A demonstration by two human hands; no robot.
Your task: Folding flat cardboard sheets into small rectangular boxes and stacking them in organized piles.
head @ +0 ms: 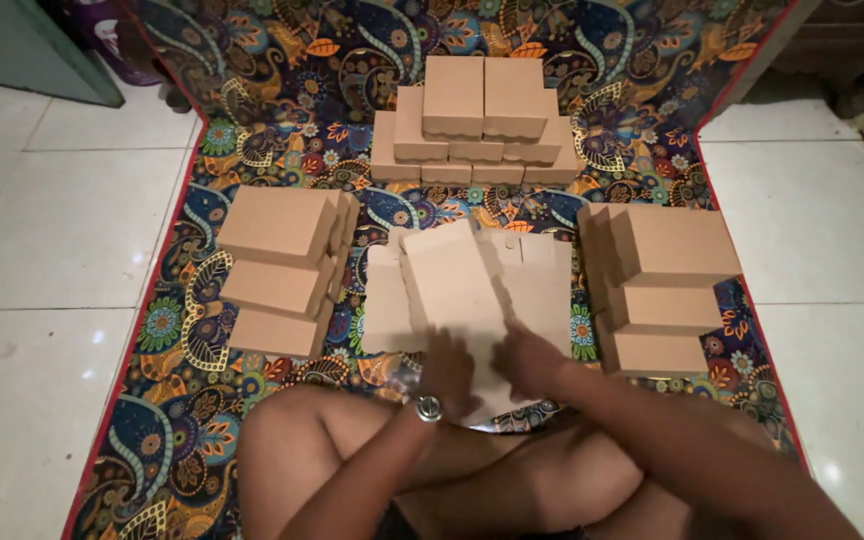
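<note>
A pile of flat, unfolded brown cardboard box blanks (467, 285) lies on the patterned mat in front of my crossed legs. My left hand (449, 372), with a wristwatch on the wrist, rests palm down on the near end of the top blank. Beside it my right hand (529, 362) presses on the same blank. Both hands lie flat with fingers spread over the card.
Stacks of folded brown boxes stand around the pile: one at the left (282, 270), one at the right (664, 285), and a larger stepped stack at the back (477, 125). The colourful paisley mat (182, 330) lies on white floor tiles (42, 260).
</note>
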